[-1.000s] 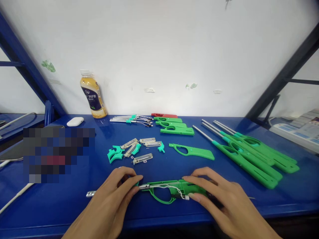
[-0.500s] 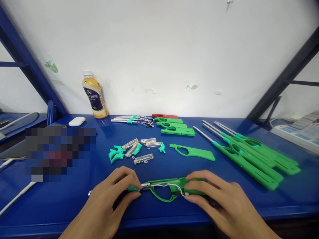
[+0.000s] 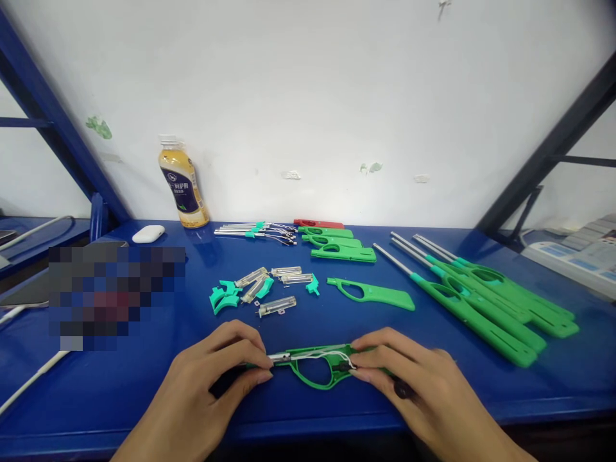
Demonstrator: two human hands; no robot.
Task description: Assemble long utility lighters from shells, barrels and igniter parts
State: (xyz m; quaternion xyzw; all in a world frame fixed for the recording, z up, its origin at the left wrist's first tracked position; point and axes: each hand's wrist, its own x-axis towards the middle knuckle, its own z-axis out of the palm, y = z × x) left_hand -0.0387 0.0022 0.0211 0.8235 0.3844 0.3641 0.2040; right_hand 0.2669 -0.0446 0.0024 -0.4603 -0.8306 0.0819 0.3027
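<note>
A green lighter shell (image 3: 315, 385) lies open side up near the table's front edge, its trigger loop towards me. My left hand (image 3: 226, 369) pinches the metal tube (image 3: 279, 358) at the shell's left end. White wires (image 3: 332, 353) run from the tube along the shell to a small black part (image 3: 342, 366). My right hand (image 3: 409, 372) is closed on the shell's handle end, fingertips by the wire ends and black part. Its fingers hide most of the handle. Under that palm a dark round object (image 3: 402, 389) shows, too hidden to name.
Teal triggers (image 3: 225, 301) and clear tanks (image 3: 278, 307) lie beyond my hands. Farther back are metal tubes (image 3: 255, 234), green shells (image 3: 344, 253) and a bottle (image 3: 183, 186). Assembled green lighters (image 3: 481, 321) lie at right, a white case (image 3: 148, 234) at left.
My right hand's fingertips have shifted slightly left along the shell, and the wires and black part sit a little higher. The teal piece by my left fingertips is now mostly covered.
</note>
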